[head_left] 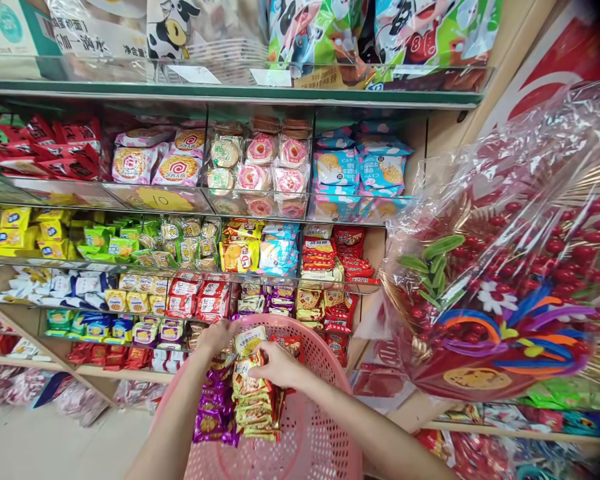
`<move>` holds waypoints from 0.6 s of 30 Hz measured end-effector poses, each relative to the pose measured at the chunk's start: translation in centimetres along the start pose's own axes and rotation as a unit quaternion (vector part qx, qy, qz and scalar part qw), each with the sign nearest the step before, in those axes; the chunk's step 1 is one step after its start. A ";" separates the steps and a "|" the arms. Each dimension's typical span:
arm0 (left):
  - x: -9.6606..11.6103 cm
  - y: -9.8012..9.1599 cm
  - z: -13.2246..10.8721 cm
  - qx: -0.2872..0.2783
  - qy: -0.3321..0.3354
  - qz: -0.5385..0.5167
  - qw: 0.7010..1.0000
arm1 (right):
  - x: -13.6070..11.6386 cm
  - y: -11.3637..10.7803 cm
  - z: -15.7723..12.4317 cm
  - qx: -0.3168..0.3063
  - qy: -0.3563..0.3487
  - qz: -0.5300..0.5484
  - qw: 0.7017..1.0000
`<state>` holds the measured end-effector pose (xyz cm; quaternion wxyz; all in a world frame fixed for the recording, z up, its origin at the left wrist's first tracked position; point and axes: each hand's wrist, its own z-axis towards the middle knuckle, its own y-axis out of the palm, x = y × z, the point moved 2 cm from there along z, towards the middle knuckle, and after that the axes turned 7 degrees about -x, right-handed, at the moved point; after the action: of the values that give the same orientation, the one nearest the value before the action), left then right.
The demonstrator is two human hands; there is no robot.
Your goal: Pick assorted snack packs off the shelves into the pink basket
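Note:
A pink perforated plastic basket (325, 393) stands low in front of me. Inside it, gold-wrapped snack packets (254, 400) lie in an overlapping row beside purple-wrapped packets (214, 410). My right hand (279, 365) reaches in from the right, thumb and fingers closed on the upper gold packets. A pale packet (250, 339) and a red packet (289, 345) lie by its fingers. My left hand (216, 335) is at the basket's far left rim, its fingers curled there and partly hidden. It appears to grip the rim.
Stepped shelves (280, 280) of small wrapped snacks rise behind the basket, with clear plastic front guards. Large bags (315, 33) stand on the top shelf. A cellophane-wrapped decoration with red berries (500, 300) juts out on the right. Pale floor (80, 447) shows lower left.

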<state>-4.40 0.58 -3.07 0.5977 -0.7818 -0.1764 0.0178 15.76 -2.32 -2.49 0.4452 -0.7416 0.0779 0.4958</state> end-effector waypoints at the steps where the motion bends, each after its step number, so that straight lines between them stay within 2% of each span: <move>1: 0.0 0.0 0.0 -0.001 0.000 0.001 1.000 | -0.2 0.0 -0.1 0.006 -0.005 -0.020 1.000; 5: 0.2 -0.2 -0.1 0.002 -0.005 0.002 1.000 | -0.7 0.0 -0.6 0.028 -0.022 -0.058 0.998; 10: 0.3 -0.3 -0.3 0.006 -0.008 -0.002 1.000 | -0.2 0.2 -1.1 0.045 -0.008 -0.032 0.998; 18: 0.2 -0.2 -0.2 0.003 -0.004 -0.008 1.000 | -0.8 0.0 -2.1 0.085 -0.035 -0.024 0.995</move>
<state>-4.24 0.49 -2.82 0.5991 -0.7787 -0.1853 0.0165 16.80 -4.11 -1.60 0.5212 -0.6848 0.0865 0.5019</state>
